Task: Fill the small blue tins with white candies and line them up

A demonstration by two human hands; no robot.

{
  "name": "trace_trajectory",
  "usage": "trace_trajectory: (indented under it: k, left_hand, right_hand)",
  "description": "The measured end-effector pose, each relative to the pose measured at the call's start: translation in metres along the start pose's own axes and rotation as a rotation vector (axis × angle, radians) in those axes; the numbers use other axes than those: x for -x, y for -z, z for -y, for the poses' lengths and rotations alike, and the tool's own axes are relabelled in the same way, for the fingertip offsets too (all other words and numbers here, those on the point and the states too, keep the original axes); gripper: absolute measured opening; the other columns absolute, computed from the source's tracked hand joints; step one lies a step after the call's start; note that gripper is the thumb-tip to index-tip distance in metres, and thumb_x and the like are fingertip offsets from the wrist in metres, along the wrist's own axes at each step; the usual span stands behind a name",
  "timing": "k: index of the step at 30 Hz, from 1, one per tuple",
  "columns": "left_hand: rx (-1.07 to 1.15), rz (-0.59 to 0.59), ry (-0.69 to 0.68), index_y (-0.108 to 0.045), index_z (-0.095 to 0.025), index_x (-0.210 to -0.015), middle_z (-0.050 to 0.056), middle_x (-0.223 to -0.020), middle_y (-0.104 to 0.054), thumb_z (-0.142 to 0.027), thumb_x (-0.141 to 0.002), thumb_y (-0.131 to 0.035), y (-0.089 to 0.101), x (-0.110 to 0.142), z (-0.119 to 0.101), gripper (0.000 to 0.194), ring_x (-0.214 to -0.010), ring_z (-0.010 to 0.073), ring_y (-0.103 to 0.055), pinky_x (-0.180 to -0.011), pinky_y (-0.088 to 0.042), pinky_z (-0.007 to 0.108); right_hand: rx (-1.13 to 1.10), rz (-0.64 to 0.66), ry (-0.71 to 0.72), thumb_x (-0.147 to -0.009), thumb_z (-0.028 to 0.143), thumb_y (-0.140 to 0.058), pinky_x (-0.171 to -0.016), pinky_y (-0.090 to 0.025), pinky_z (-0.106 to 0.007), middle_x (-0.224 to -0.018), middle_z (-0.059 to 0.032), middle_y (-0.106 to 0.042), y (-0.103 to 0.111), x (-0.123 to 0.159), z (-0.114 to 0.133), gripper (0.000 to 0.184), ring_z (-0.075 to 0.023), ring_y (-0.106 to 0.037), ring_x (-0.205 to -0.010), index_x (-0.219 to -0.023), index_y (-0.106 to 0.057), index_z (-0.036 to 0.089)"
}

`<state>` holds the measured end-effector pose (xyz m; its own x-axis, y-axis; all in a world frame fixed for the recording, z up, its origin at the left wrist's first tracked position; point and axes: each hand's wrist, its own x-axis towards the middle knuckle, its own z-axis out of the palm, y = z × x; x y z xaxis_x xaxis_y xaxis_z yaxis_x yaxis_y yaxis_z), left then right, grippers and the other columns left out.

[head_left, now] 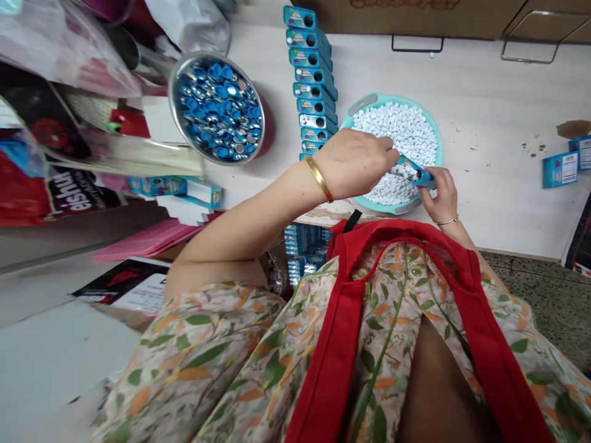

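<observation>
While right hand (442, 189) pinches blue carton (423, 179) at turquoise tub's (439, 136) front-right rim, carton's long axis slants back-left to curled left hand (362, 161), its hold unclear.

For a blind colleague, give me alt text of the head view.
The right hand holds a slim blue printed box over a round turquoise plastic basin of white pellets, left hand at its end. Farther left: a row of blue boxes and a round metal bowl of blue and silver pieces.

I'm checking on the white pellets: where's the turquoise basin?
In the head view, the turquoise basin is on the table, right of centre, just right of the blue boxes.
</observation>
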<state>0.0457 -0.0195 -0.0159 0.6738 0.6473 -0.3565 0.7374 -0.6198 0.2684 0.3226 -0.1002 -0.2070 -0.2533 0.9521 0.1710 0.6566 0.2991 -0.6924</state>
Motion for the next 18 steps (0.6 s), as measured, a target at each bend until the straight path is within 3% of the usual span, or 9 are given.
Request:
trace_trajectory:
  k: [5,8,10,12,15,18]
  left_hand:
    - [0.080,-0.040,0.032,-0.075,-0.017,-0.117,0.009,-0.106,-0.073,-0.017,-0.107,-0.047,0.000,0.003,-0.007,0.030,-0.104,0.0235,-0.074,-0.091,-0.055,0.035]
    - [0.105,-0.112,0.049,-0.074,-0.018,-0.119,0.010,-0.108,-0.073,-0.020,-0.108,-0.044,-0.020,0.008,0.009,0.031,-0.105,0.0243,-0.072,-0.090,-0.055,0.037]
    - [0.141,-0.217,0.112,-0.073,-0.021,-0.121,0.011,-0.109,-0.073,-0.027,-0.108,-0.049,-0.055,0.011,0.034,0.028,-0.106,0.0266,-0.071,-0.090,-0.056,0.039]
    - [0.185,-0.278,0.197,-0.072,-0.023,-0.119,0.011,-0.107,-0.073,-0.033,-0.106,-0.056,-0.102,0.009,0.062,0.023,-0.105,0.0295,-0.069,-0.088,-0.056,0.041]
    - [0.227,-0.110,0.309,-0.072,-0.021,-0.112,0.015,-0.109,-0.073,-0.026,-0.101,-0.058,-0.174,-0.010,0.083,0.019,-0.105,0.0337,-0.069,-0.088,-0.056,0.045]
    - [0.345,0.013,0.348,-0.070,-0.017,-0.121,0.019,-0.128,-0.073,-0.019,-0.100,-0.055,-0.216,-0.046,0.065,0.025,-0.117,0.0338,-0.068,-0.098,-0.055,0.045]
  right_hand:
    - [-0.012,0.042,-0.016,-0.098,0.035,-0.059,-0.111,-0.063,-0.062,-0.131,-0.0135,-0.074,-0.001,-0.002,-0.001,0.044,-0.0342,-0.070,-0.125,-0.141,-0.062,0.026]
    - [-0.020,0.041,-0.024,-0.098,0.038,-0.059,-0.111,-0.063,-0.062,-0.131,-0.0140,-0.074,0.001,-0.002,-0.005,0.044,-0.0346,-0.070,-0.125,-0.140,-0.062,0.026]
    - [-0.022,0.037,-0.050,-0.099,0.040,-0.059,-0.112,-0.062,-0.063,-0.131,-0.0146,-0.073,0.005,-0.001,-0.008,0.044,-0.0352,-0.070,-0.127,-0.140,-0.062,0.025]
    - [-0.019,0.025,-0.088,-0.099,0.044,-0.059,-0.113,-0.061,-0.065,-0.131,-0.0153,-0.072,0.013,0.000,-0.012,0.045,-0.0359,-0.069,-0.127,-0.140,-0.062,0.025]
    - [-0.014,-0.001,-0.143,-0.101,0.050,-0.058,-0.113,-0.060,-0.067,-0.130,-0.0164,-0.071,0.029,0.001,-0.017,0.046,-0.0365,-0.069,-0.125,-0.138,-0.063,0.024]
    - [0.011,-0.051,-0.172,-0.100,0.056,-0.059,-0.110,-0.061,-0.067,-0.126,-0.0164,-0.071,0.041,0.002,-0.020,0.048,-0.0356,-0.070,-0.121,-0.135,-0.065,0.023]
